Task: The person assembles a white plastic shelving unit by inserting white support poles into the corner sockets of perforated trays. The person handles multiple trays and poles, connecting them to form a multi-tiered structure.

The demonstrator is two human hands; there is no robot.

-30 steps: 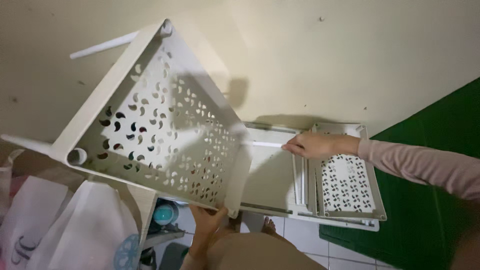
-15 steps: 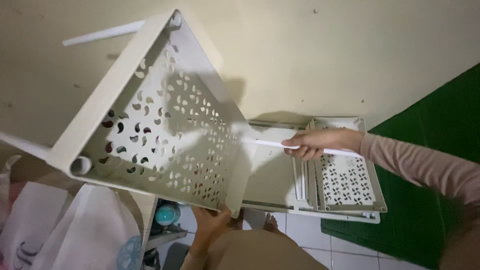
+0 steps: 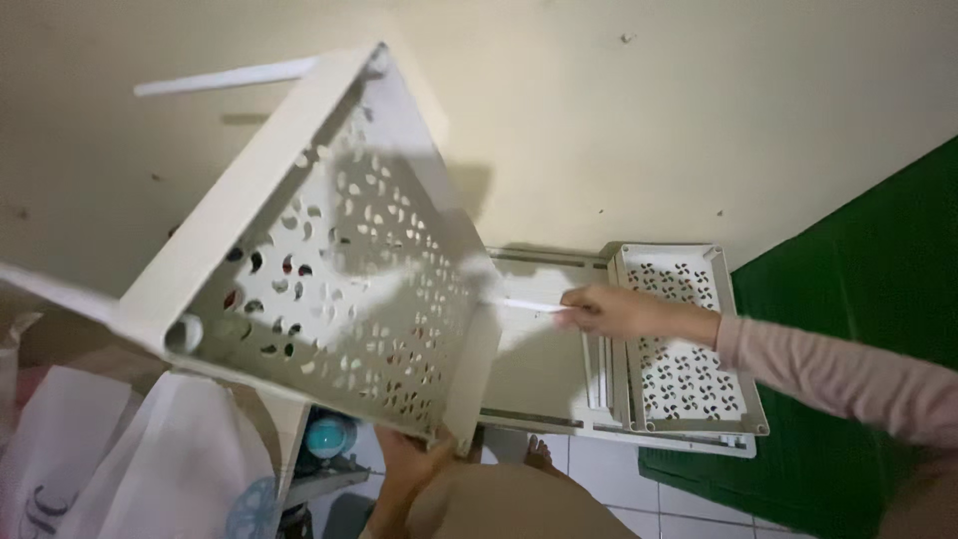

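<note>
- Cream wall (image 3: 649, 130) behind; stacked shelf trays (image 3: 689, 349) on the floor.
- Left hand (image 3: 411, 461) grips the tilted perforated tray (image 3: 329, 269) by its lower corner.
- Right hand (image 3: 609, 311) pinches a white rod (image 3: 524, 304), now pushed closer to the tray's corner.

White perforated tray (image 3: 329, 269) tilted — thin white rod (image 3: 529, 305) at its corner.

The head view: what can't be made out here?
- Left hand: head view, mostly hidden under the tray.
- Rod: head view, its far end is covered by the right hand.
- Whether the rod sits in the tray's corner: blurred.
- Bags: cut by the frame's edge.
</note>
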